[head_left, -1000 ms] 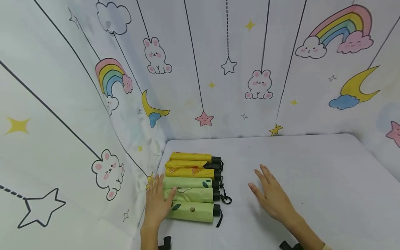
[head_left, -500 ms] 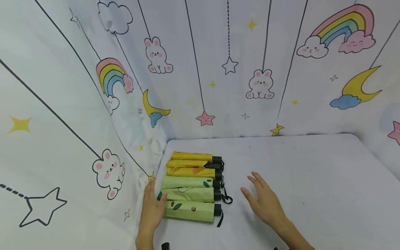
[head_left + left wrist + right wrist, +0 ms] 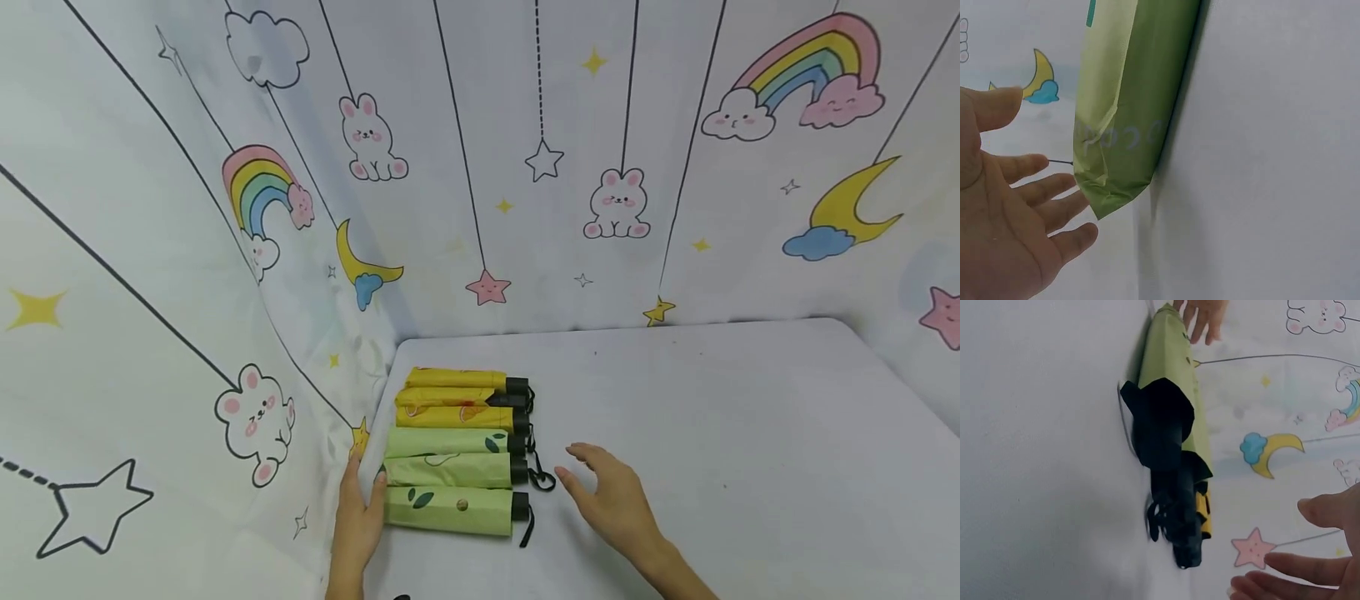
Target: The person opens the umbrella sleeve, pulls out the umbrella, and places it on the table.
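Observation:
Folded umbrellas lie side by side on the white table in the head view. Nearest me are three green ones with leaf prints: a front one, a middle one and a rear one. Behind them lie three yellow umbrellas. All their black handles point right. My left hand is at the left ends of the green umbrellas, fingers extended and thumb spread; contact is unclear. In the left wrist view, its fingertips are beside a green umbrella's end. My right hand hovers right of the handles, fingers slightly bent, holding nothing.
The white tabletop extends to the right of the umbrellas. A white cloth with cartoon prints hangs close along the left side and behind the table. Black wrist loops trail from the handles.
My left hand has drawn back left and down, off the green umbrellas' tops to their left ends. My right hand has moved left and nearer me, towards the handles. The umbrellas have stayed put.

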The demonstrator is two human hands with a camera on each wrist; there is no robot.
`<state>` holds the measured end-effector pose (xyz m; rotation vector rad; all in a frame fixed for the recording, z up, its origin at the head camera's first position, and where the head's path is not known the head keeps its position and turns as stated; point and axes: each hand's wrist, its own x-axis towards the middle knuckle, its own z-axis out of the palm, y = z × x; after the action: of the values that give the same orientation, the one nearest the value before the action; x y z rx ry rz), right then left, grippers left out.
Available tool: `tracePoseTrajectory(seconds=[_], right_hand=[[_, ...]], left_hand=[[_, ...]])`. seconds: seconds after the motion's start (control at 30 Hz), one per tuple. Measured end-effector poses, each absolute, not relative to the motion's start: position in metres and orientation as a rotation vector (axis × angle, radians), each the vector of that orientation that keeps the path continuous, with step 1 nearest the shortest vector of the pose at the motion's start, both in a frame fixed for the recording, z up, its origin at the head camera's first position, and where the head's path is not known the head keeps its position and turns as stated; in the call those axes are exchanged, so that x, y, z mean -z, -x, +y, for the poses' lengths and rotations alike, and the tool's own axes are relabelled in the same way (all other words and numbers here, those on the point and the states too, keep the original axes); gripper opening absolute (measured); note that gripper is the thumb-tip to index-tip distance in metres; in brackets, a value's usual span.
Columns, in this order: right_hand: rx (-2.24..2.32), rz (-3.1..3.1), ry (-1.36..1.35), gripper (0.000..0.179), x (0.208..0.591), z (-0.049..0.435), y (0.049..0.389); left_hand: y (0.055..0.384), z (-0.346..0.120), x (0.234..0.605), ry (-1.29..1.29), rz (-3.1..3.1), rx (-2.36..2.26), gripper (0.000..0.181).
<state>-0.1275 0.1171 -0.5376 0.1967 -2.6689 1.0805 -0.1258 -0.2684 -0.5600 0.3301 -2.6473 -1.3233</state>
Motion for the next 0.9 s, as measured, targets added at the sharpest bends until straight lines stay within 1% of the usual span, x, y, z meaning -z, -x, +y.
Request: tracePoseTrajectory(seconds=[0.13,0.33,0.47,0.9], right_hand=[[-1.154,-2.655,-0.166,0.037,0.541,0.111,0.128],[-1.283,-2.68,-0.084,0.035,0.548,0.102,0.128],[-1.365,-2.672,-0.069,0.033,0.554,0.095,0.126],[-1.389,-2.679,-0.13,0.03,0.567,0.076,0.124]], left_hand=[[0.124,-0.266,0.565,-0.424,-2.604,1.368,0.075],[0.122,-0.262,0.565,-0.504,-2.519,1.488,0.062],[0.121,-0.26,0.565,-0.542,-2.452,1.578,0.057],[0.116,-0.252,0.573,-0.579,-2.251,1.696,0.056]])
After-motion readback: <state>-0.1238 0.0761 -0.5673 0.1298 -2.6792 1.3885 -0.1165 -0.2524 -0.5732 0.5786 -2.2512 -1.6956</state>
